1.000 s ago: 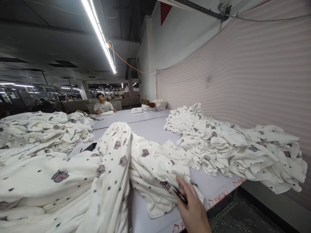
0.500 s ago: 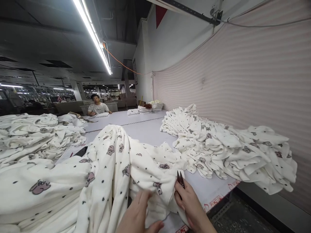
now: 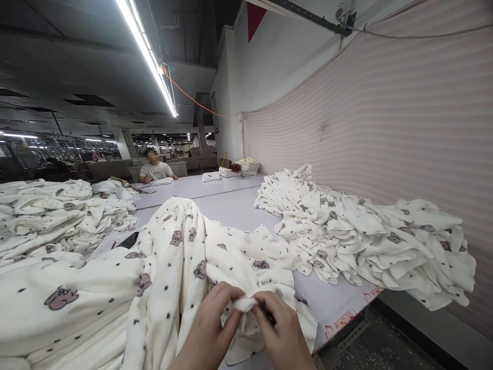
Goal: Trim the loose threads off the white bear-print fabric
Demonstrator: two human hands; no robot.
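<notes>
A white garment printed with small dark dots and pink-grey cartoon figures lies bunched on the table in front of me. My left hand pinches a fold of its fabric between thumb and fingers. My right hand grips the same fold from the other side, close against the left. A dark bit of small scissors shows at my right fingers; most of it is hidden by the hand.
Piles of the same printed garments lie at the right and left of the long pale table. Folded stacks sit far back. A person sits at the far end. The table edge and floor are lower right.
My left hand came into view from below. Both hands closed together on one fold of the garment, and the scissor blades that stood up from my right hand are now mostly hidden.
</notes>
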